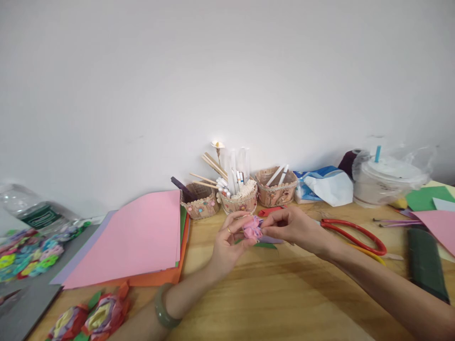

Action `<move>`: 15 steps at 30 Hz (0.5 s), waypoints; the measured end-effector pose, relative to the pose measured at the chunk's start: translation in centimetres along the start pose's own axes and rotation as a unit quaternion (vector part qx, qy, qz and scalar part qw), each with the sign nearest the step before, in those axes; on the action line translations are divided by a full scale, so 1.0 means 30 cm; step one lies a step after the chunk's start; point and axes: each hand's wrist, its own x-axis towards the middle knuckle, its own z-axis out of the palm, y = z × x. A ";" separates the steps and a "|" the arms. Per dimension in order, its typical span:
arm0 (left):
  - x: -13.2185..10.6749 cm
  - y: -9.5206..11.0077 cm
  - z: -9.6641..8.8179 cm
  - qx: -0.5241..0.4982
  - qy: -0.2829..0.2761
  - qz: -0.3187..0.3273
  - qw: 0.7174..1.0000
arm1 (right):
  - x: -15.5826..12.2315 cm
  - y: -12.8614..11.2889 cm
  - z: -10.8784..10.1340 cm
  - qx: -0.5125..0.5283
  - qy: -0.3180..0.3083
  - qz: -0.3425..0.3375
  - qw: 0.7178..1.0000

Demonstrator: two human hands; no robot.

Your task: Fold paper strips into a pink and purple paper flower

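A small pink and purple paper flower [251,229] is held up over the wooden table, in front of the baskets. My left hand [231,239], with a ring on one finger and a bangle on the wrist, pinches it from the left. From the right, my right hand [289,225] has thumb and forefinger closed on the flower's edge. Below and behind the hands lie a red paper piece [272,210] and a green paper piece [266,246], both partly hidden. Two finished-looking paper flowers [103,315] in red, purple and yellow lie at the lower left.
Three small decorated baskets [240,203] with sticks and pens stand against the wall. A paper stack [142,241] lies left, beside a plastic bottle [39,213]. To the right are red-handled scissors [355,237], a tissue pack [322,184], a lidded tub [387,182] and a dark green case [426,263].
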 end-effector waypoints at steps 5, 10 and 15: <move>0.002 -0.010 -0.004 -0.013 -0.004 0.003 1.000 | -0.007 -0.014 0.004 -0.011 0.009 0.009 1.000; -0.001 -0.011 -0.006 -0.014 -0.009 0.006 1.000 | -0.006 -0.015 0.005 -0.017 0.003 0.008 1.000; -0.002 -0.008 -0.004 -0.017 -0.012 -0.001 1.000 | -0.007 -0.010 0.007 -0.021 0.006 0.010 1.000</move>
